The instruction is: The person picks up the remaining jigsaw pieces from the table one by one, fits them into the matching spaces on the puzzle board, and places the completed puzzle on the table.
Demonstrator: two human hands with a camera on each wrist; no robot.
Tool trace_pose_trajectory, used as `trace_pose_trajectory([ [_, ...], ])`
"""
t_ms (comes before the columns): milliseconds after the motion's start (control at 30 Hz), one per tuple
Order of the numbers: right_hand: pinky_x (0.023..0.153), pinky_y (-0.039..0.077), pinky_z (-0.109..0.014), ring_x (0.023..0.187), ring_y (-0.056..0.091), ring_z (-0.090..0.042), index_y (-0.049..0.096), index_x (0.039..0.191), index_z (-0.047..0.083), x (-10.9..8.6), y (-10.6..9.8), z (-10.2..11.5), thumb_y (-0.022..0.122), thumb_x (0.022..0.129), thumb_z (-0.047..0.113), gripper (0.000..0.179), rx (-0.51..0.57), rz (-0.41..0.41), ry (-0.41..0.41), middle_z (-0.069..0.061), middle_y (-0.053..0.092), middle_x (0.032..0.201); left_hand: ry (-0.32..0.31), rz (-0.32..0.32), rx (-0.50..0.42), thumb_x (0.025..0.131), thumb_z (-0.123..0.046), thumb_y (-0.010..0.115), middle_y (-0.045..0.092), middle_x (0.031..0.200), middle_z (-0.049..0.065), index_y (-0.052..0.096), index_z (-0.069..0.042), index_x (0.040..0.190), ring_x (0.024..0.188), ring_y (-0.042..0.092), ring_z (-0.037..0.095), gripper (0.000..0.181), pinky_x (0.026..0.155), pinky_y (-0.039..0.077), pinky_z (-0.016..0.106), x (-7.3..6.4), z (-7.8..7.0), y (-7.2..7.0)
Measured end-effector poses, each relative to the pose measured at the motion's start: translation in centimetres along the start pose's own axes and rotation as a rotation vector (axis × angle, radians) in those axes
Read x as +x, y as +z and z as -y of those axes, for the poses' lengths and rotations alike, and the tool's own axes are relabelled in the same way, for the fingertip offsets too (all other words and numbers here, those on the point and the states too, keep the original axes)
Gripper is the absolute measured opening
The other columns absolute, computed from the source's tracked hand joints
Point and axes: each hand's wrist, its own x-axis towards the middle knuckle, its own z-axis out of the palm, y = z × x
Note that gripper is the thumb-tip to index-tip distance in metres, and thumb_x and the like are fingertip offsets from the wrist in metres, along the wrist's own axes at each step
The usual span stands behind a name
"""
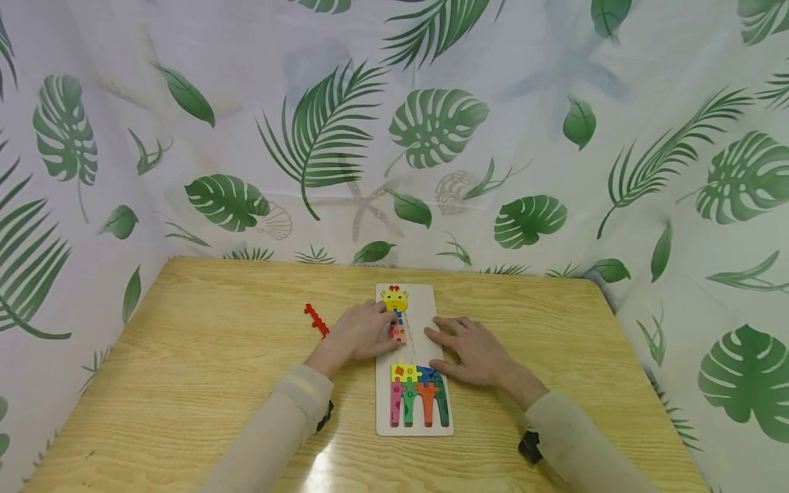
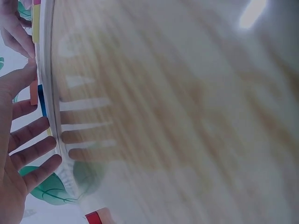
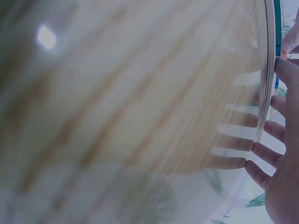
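Note:
A white puzzle board [image 1: 422,301] lies upright before me, with a yellow giraffe head [image 1: 394,299] at its top and yellow, blue, pink, green and orange body pieces [image 1: 411,389] in its lower part. My left hand [image 1: 364,330] reaches over the board's left edge; its thumb and index finger pinch a salmon-pink puzzle piece [image 1: 399,334] at the neck, below a blue piece [image 1: 398,314]. In the left wrist view the salmon piece [image 2: 33,92] shows between thumb and finger. My right hand [image 1: 474,349] rests with spread fingers on the board's right edge.
A thin red jagged puzzle piece [image 1: 317,320] lies on the wooden table [image 1: 234,342] left of the board, partly behind my left hand. A leaf-patterned cloth [image 1: 345,150] hangs behind the table and along its sides.

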Motion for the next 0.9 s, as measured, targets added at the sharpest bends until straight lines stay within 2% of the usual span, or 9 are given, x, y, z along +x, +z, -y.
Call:
trace_pose_trajectory([
  [133,0.117,0.043,-0.063,0.145,0.050,-0.037,0.048,0.160,0.027,-0.02,-0.06,0.04,0.052,0.102,0.065,0.069,-0.003,0.003,0.001,-0.008,0.046,0.166,-0.001,0.001,0.007,0.099,-0.065,0.060,0.066,0.141,0.007,0.066,-0.023,0.142,0.128,0.063,0.028,0.060,0.106,0.058,0.042,0.08,0.00,0.10],
  [367,0.117,0.043,-0.063,0.145,0.049,-0.037,0.049,0.159,0.026,-0.06,-0.17,0.16,0.052,0.102,0.064,0.069,-0.005,0.003,0.001,-0.008,0.047,0.166,0.001,0.007,0.019,0.098,-0.065,0.061,0.066,0.141,0.007,0.066,-0.023,0.141,0.124,0.063,0.026,0.061,0.103,0.059,0.040,0.23,0.07,0.35],
  [567,0.117,0.044,-0.063,0.144,0.050,-0.036,0.049,0.159,0.026,-0.10,-0.22,0.23,0.052,0.102,0.065,0.069,-0.005,0.006,0.001,-0.008,0.047,0.165,0.008,0.011,0.018,0.098,-0.064,0.063,0.065,0.144,0.009,0.066,-0.022,0.142,0.131,0.062,0.029,0.061,0.108,0.057,0.043,0.31,0.09,0.45],
  [900,0.117,0.045,-0.062,0.144,0.051,-0.036,0.049,0.159,0.026,-0.05,-0.20,0.19,0.052,0.103,0.064,0.068,-0.012,-0.001,-0.004,-0.008,0.047,0.165,0.008,0.010,0.015,0.097,-0.063,0.065,0.064,0.146,0.009,0.066,-0.023,0.142,0.132,0.062,0.030,0.061,0.108,0.057,0.044,0.54,0.20,0.76],
])
